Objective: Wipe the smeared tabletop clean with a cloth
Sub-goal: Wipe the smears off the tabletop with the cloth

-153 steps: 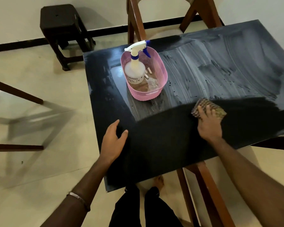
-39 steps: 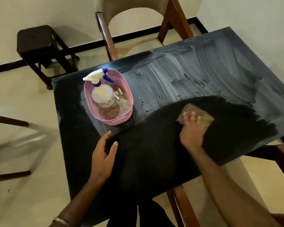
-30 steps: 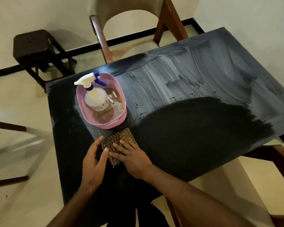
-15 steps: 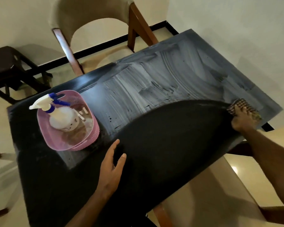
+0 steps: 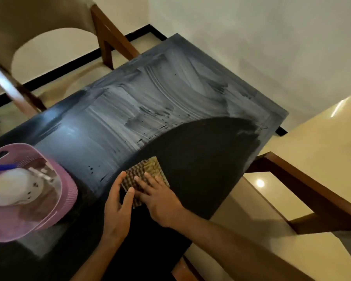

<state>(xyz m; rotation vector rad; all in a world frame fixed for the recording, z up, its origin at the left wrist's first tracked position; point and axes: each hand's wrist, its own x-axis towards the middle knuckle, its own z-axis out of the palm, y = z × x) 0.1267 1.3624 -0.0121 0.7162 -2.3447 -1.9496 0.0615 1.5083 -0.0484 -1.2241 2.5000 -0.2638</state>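
Note:
The black tabletop [image 5: 201, 159] carries a whitish smear [image 5: 154, 102] over its far half, while the near part is wiped dark. A brown checked cloth [image 5: 144, 173] lies flat near the table's middle at the smear's edge. My right hand [image 5: 160, 197] presses on the cloth with straight fingers. My left hand [image 5: 118, 207] rests flat on the table right beside it, thumb touching the cloth's near left edge.
A pink basket [image 5: 65, 191] holding a white spray bottle [image 5: 12, 187] stands at the left of the table. A beige chair [image 5: 49, 23] is behind the table, a wooden chair frame [image 5: 312, 191] at the right, and a wall beyond.
My right hand swept the cloth from the table's right edge back to the middle, beside my left hand. The view has swung right, pushing the basket to the left edge.

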